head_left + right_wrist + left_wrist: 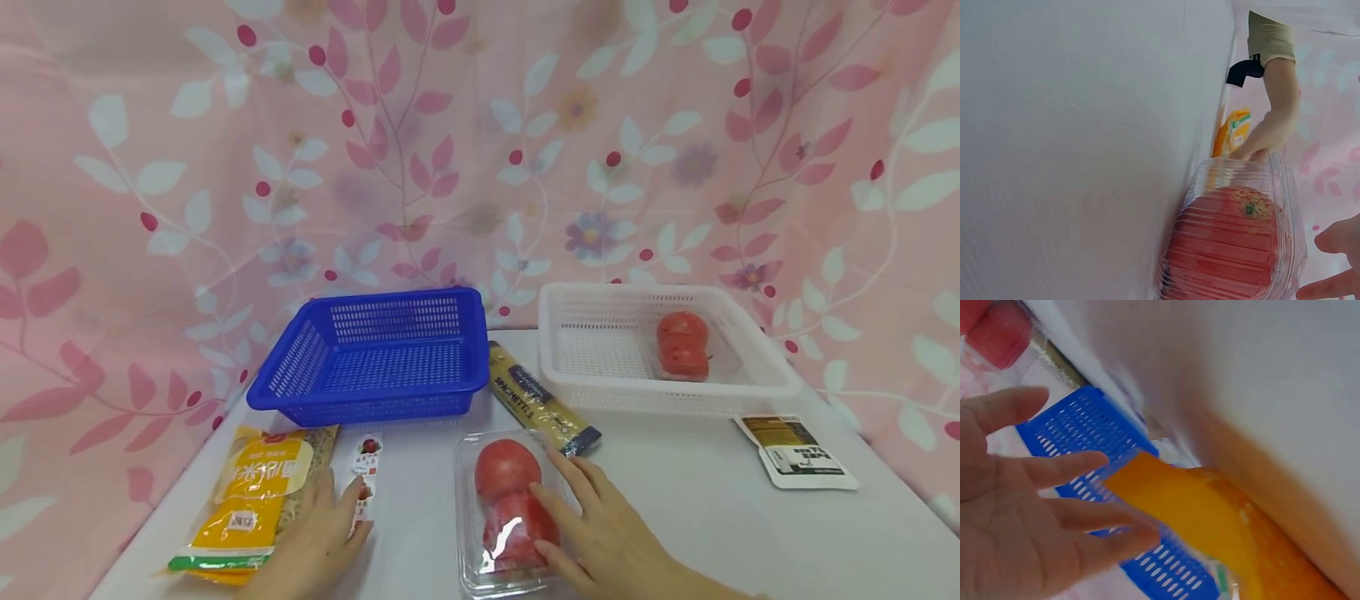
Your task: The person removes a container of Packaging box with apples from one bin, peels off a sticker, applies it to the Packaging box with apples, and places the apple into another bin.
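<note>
My left hand (324,533) is over the right edge of a yellow packet (251,496), its fingers spread and loosely straight in the left wrist view. Beside those fingers lies a narrow white strip packet (366,475) with red pictures. A clear plastic box (468,533) holding red tomatoes (508,471) lies on the table in front of me. My right hand (611,533) is at the box's right side, fingers extended over its lid; whether they press on it I cannot tell. In the right wrist view the tomato box (1229,244) stands beside the fingertips.
A blue basket (375,408) stands at the back left. To its right, a white basket (637,392) holds another boxed tomato pack (682,346). A spaghetti packet (536,400) lies between them. At the right is a white-and-brown pouch (798,454).
</note>
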A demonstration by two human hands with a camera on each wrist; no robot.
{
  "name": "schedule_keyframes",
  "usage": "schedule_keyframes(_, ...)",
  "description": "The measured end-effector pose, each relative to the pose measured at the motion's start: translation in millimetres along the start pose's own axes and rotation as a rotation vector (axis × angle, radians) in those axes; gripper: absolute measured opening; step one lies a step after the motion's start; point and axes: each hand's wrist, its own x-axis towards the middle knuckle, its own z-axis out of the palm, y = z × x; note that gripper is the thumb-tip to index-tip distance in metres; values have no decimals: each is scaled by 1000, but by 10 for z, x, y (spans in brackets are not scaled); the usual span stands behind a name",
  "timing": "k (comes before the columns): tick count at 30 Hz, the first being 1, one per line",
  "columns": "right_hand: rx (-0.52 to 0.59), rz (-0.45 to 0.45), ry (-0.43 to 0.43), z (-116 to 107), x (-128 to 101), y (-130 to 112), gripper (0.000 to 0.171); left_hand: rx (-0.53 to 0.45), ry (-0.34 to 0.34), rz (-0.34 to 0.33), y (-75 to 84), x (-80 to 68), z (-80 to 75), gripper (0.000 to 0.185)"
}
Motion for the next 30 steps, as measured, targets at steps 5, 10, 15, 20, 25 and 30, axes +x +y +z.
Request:
schedule_keyframes(5,36,17,-21,1,-7,-8,60,-8,-167,-36,-135,50,94,72)
schedule_keyframes(10,31,-21,16,20,-5,4,59,-57,-241,32,-154,146,130,70)
schedule_keyframes(15,29,-55,52,39,5,12,56,-86,-251,89,-138,169,125,61)
schedule_keyframes(20,26,-49,39,47,12,5,57,-131,-255,22,-113,197,96,70)
schedule_keyframes(25,35,-65,64,48,19,10,54,-110,-248,-15,-97,220,65,60)
schedule_keyframes(30,41,-71,72,43,20,24,53,-143,-94,95,-89,216,47,39)
